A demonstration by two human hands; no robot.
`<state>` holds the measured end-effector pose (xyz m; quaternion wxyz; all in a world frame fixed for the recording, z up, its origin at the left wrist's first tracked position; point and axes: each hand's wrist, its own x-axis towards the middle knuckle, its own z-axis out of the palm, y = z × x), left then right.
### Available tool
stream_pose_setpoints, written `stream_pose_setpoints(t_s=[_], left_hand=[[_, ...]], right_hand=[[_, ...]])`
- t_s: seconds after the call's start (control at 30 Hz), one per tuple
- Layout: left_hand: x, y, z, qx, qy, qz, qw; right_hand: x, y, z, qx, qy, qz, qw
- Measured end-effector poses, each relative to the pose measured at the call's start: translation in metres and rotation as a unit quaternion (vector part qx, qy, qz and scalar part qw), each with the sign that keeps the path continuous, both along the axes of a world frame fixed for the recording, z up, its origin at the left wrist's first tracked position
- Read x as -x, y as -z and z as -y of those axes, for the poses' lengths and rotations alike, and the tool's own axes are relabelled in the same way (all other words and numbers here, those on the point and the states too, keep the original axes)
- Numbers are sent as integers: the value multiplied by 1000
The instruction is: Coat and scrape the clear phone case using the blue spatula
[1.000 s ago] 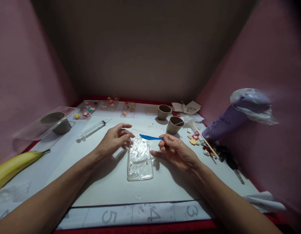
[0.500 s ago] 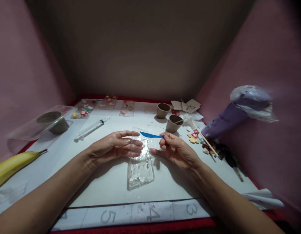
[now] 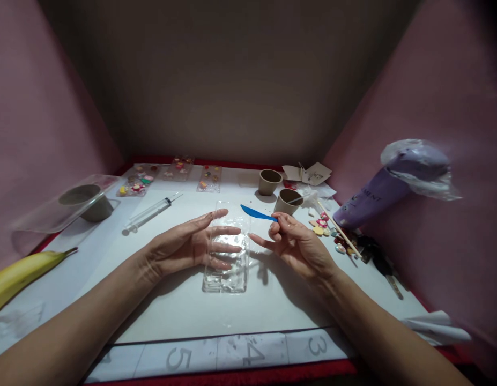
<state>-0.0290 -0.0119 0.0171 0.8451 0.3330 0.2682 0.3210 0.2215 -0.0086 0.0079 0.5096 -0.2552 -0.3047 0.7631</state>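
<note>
A clear phone case (image 3: 228,281) lies on the white sheet in front of me, with a glossy, wet-looking layer on it. My left hand (image 3: 192,244) is open, its fingers spread over the upper part of the case; whether they touch it I cannot tell. Between thumb and fingers of my right hand (image 3: 298,241) is a small blue plastic knife (image 3: 256,213), its blade pointing left above the far end of the case. One lower finger of that hand reaches toward the case's right edge.
A syringe (image 3: 149,215) lies left, near a banana (image 3: 27,273) and a cup (image 3: 91,203) by a clear lid. Decorated cases (image 3: 210,178) sit behind. Right are two brown cups (image 3: 269,183), small charms (image 3: 321,225), a wooden stick (image 3: 339,229) and a purple tube (image 3: 380,187).
The phone case has turned straighter, its near end shifting left and away from me. My left fingers have spread apart. The blue knife has moved slightly right and away with my right hand.
</note>
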Motion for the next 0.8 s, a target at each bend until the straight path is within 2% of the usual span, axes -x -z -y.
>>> stream_pose_setpoints(t_s=[0.2, 0.33, 0.53, 0.63, 0.8], left_hand=[[-1, 0, -2, 30, -29, 66, 997], [2, 0, -3, 30, -53, 78, 995], [3, -2, -2, 5, -44, 99, 994], [2, -3, -1, 4, -40, 119, 992], [3, -2, 0, 7, -53, 149, 987]], right_hand=[[6, -6, 2, -17, 14, 5, 1000], [11, -9, 1, -29, 15, -7, 999], [17, -8, 0, -48, 31, -14, 998], [17, -4, -1, -80, 58, 12, 995], [12, 0, -2, -137, 142, 87, 976]])
